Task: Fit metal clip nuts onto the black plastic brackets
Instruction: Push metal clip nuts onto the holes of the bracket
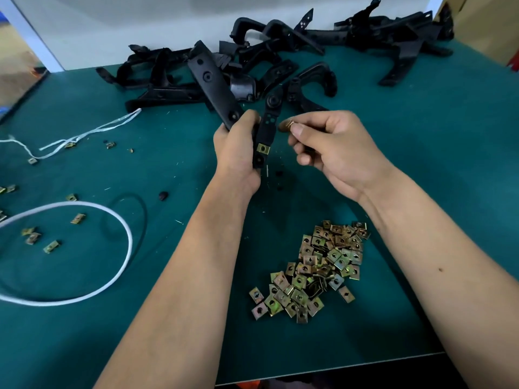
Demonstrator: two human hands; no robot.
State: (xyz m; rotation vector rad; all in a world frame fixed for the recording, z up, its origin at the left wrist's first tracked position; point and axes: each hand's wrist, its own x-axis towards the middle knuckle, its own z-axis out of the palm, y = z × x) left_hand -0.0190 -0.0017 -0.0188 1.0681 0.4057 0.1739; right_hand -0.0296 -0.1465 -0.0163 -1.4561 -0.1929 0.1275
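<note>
One clip nut (286,126) in right hand (334,148), beside left-held bracket (264,130).

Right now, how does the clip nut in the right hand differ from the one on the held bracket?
The pinched nut is loose in the right hand, seen edge-on; the fitted nut sits clipped on the bracket in the left hand, face-on with its hole showing. Both are the same brassy metal.
</note>
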